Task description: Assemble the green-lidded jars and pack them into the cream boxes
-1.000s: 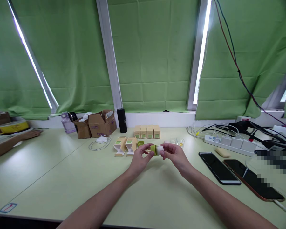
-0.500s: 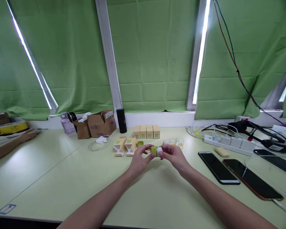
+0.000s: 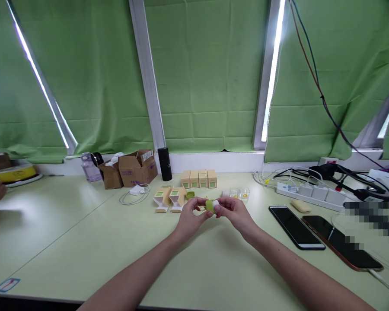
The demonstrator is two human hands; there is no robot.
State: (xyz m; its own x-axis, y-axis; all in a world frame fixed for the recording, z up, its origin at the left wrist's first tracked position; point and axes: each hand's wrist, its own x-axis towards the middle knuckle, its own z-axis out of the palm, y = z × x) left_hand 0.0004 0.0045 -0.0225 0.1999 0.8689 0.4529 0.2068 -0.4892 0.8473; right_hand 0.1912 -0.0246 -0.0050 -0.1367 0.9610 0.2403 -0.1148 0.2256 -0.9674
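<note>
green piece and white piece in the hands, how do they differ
Colour: the green piece is yellowish green, the white piece white.
Hold: the left hand grips the green piece, the right hand the white piece.
View: more of the green piece shows than of the white piece.
Shared: both are small and held together between the fingertips.

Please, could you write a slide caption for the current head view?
The left hand holds a green piece, the right hand a white piece, above a pale table.

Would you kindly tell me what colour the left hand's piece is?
The piece is yellow-green, in the head view.
</note>
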